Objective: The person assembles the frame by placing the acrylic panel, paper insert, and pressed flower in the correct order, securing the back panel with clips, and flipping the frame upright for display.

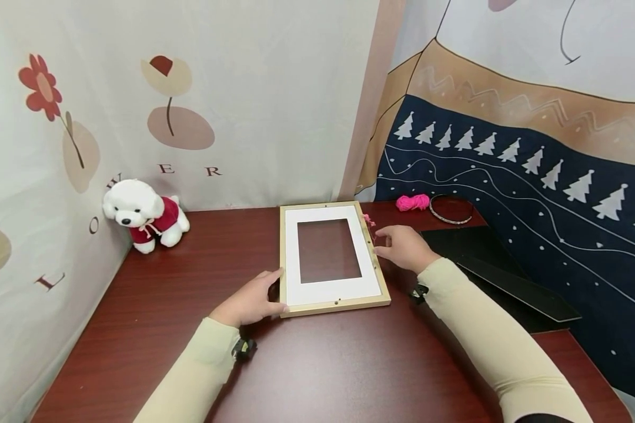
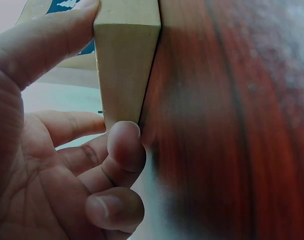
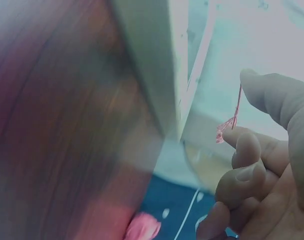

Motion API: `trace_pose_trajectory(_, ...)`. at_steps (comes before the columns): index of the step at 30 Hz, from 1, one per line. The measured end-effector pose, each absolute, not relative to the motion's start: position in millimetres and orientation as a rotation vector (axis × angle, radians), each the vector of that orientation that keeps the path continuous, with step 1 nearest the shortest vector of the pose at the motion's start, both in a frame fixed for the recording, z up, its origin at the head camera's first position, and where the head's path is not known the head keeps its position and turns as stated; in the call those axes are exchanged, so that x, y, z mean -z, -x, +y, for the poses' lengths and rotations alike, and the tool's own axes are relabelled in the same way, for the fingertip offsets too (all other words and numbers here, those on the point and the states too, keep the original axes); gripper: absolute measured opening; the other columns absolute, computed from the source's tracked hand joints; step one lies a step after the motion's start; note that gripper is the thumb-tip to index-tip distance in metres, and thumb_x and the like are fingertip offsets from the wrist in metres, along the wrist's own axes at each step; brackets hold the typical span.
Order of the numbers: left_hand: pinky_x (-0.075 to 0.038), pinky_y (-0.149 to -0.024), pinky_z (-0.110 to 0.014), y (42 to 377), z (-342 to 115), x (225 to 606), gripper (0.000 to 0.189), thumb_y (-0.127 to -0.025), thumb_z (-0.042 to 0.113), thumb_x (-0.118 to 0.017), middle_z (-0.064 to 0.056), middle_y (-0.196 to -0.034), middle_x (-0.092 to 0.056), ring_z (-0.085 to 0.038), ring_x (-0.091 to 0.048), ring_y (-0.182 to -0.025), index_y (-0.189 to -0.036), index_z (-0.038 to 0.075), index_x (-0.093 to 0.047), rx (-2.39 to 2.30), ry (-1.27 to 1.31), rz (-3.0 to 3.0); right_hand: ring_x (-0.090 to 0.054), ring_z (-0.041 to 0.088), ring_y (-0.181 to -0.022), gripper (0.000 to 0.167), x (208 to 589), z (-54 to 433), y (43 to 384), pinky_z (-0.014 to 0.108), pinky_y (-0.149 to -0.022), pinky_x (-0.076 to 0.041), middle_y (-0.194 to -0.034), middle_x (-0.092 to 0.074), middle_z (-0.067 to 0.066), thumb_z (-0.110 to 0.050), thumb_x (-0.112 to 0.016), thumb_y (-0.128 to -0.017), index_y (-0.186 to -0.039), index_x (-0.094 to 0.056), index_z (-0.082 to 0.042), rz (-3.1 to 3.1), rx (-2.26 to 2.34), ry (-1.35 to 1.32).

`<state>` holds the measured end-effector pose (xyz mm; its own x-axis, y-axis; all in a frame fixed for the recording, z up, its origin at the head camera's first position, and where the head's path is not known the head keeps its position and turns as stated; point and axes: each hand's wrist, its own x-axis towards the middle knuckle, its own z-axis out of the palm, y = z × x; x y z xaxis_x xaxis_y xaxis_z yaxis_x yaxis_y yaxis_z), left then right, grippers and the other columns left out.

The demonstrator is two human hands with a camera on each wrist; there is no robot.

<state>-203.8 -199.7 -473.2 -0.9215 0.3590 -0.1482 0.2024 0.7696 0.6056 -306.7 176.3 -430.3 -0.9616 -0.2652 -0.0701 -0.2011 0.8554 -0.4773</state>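
Observation:
A pale wooden picture frame [image 1: 282,252] with a white mat [image 1: 328,214] inside lies on the dark red-brown table. At its lower left corner my left hand [image 1: 250,302] grips the edge, thumb at the corner and fingers along the side. My right hand [image 1: 402,247] is by the frame's right edge, thumb and index finger apart. A thin pink thread [image 3: 236,107] shows between thumb tip and index fingertip in the right wrist view; whether it is held cannot be told. Its pink tangle [image 1: 368,220] lies by the frame's upper right side.
A black backing board with a raised flap [image 1: 518,288] lies right of my right arm. Behind it are a pink yarn bundle [image 1: 413,202] and a thin hoop [image 1: 457,222]. A white plush dog [image 1: 137,205] sits at the back left. Printed curtains hang behind the table.

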Motion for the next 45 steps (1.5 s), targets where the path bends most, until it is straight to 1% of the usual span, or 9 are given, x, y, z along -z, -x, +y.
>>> trace_pose_trajectory(6,-0.042,-0.117,-0.051,202.4,-199.9,472.1,0.095,-0.088,0.027,-0.085,-0.025,-0.157,-0.047,-0.033,-0.052,-0.140,-0.163,-0.002,-0.034,-0.880,-0.424,2.710,-0.057,0.021,-0.072,0.052,428.7,145.7,308.2,0.030,-0.059,-0.048,-0.076,-0.064,0.004,-0.032,-0.080,-0.094,-0.139,-0.069,-0.008,2.873,0.710,0.453)
trace_pose_trajectory(9,-0.043,-0.116,-0.050,202.4,-200.4,471.9,0.095,-0.089,0.027,-0.085,-0.023,-0.157,-0.047,-0.032,-0.052,-0.139,-0.163,-0.001,-0.034,-0.875,-0.412,2.714,-0.058,0.021,-0.073,0.052,428.7,136.5,309.5,0.032,-0.061,-0.050,-0.075,-0.066,0.005,-0.031,-0.081,-0.094,-0.139,-0.070,-0.008,2.871,0.696,0.479)
trace_pose_trajectory(11,-0.044,-0.115,-0.050,202.6,-200.5,472.6,0.094,-0.089,0.028,-0.085,-0.023,-0.156,-0.047,-0.031,-0.053,-0.138,-0.163,-0.001,-0.034,-0.865,-0.421,2.720,-0.061,0.021,-0.078,0.051,429.6,132.3,310.5,0.034,-0.067,-0.053,-0.083,-0.071,0.006,-0.031,-0.081,-0.093,-0.137,-0.071,-0.008,2.878,0.676,0.488)
trace_pose_trajectory(13,-0.044,-0.115,-0.050,202.8,-200.3,472.9,0.094,-0.089,0.028,-0.085,-0.023,-0.156,-0.048,-0.031,-0.053,-0.138,-0.163,-0.001,-0.035,-0.864,-0.426,2.722,-0.064,0.021,-0.085,0.051,431.6,129.4,311.4,0.035,-0.074,-0.057,-0.096,-0.076,0.008,-0.032,-0.082,-0.093,-0.136,-0.071,-0.007,2.883,0.647,0.498)
trace_pose_trajectory(17,-0.043,-0.116,-0.050,203.0,-199.9,473.3,0.094,-0.089,0.028,-0.085,-0.023,-0.155,-0.049,-0.032,-0.053,-0.139,-0.163,-0.001,-0.035,-0.866,-0.437,2.722,-0.070,0.026,-0.102,0.051,434.8,124.6,312.8,0.043,-0.092,-0.060,-0.120,-0.077,0.013,-0.032,-0.082,-0.093,-0.136,-0.072,-0.007,2.872,0.610,0.517)
trace_pose_trajectory(19,-0.043,-0.116,-0.050,203.0,-199.7,473.2,0.094,-0.089,0.027,-0.085,-0.023,-0.155,-0.049,-0.032,-0.053,-0.139,-0.163,-0.001,-0.035,-0.866,-0.436,2.721,-0.070,0.029,-0.111,0.051,435.5,122.4,313.7,0.046,-0.099,-0.058,-0.126,-0.075,0.013,-0.032,-0.082,-0.093,-0.136,-0.072,-0.007,2.864,0.598,0.530)
trace_pose_trajectory(23,-0.042,-0.117,-0.050,202.9,-198.8,472.2,0.094,-0.089,0.027,-0.085,-0.023,-0.156,-0.047,-0.033,-0.051,-0.142,-0.163,-0.001,-0.034,-0.869,-0.428,2.715,-0.067,0.033,-0.124,0.050,434.7,119.1,315.2,0.049,-0.108,-0.053,-0.131,-0.073,0.014,-0.031,-0.082,-0.093,-0.135,-0.073,-0.006,2.862,0.564,0.550)
trace_pose_trajectory(33,-0.041,-0.118,-0.051,203.5,-199.3,472.0,0.094,-0.089,0.028,-0.084,-0.023,-0.158,-0.046,-0.034,-0.050,-0.144,-0.164,-0.001,-0.033,-0.871,-0.423,2.712,-0.064,0.033,-0.129,0.049,433.9,113.6,318.5,0.050,-0.109,-0.052,-0.133,-0.072,0.013,-0.031,-0.083,-0.092,-0.134,-0.073,-0.007,2.842,0.512,0.513)
trace_pose_trajectory(45,-0.042,-0.116,-0.051,203.2,-200.1,472.0,0.098,-0.087,0.029,-0.086,-0.025,-0.155,-0.048,-0.033,-0.052,-0.140,-0.163,-0.002,-0.033,-0.873,-0.464,2.712,-0.065,0.030,-0.124,0.046,437.3,109.4,322.3,0.048,-0.106,-0.054,-0.129,-0.074,0.012,-0.030,-0.084,-0.090,-0.129,-0.075,-0.007,2.812,0.497,0.462)
